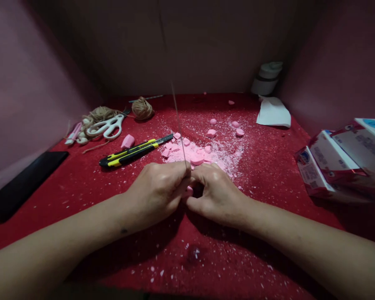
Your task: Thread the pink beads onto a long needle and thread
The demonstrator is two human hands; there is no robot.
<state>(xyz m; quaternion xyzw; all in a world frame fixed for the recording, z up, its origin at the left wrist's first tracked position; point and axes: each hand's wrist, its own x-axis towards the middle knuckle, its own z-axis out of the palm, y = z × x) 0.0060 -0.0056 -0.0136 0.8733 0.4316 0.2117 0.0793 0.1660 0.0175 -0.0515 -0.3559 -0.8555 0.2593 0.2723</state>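
My left hand [156, 185] is closed in a pinch around a thin strand [178, 121] that rises upward; whether it is string or wire I cannot tell. Touching it at the fingertips, my right hand [217, 193] is closed on a small rounded pink piece [189, 191], which shows only in part between the two hands. Just beyond them lies a heap of pink crumbs and chunks [190, 153], soap-like in look. A black and yellow utility knife [134, 152] rests left of the heap, blade out, beside a larger pink chunk [128, 141].
White-handled scissors [108, 126] lie at the left with twine and pale beads, near a twine ball [143, 108]. A black flat object [26, 183] is at the left edge. Cartons [337, 162] stand right; a white sheet [273, 112] and lidded container [266, 78] sit behind.
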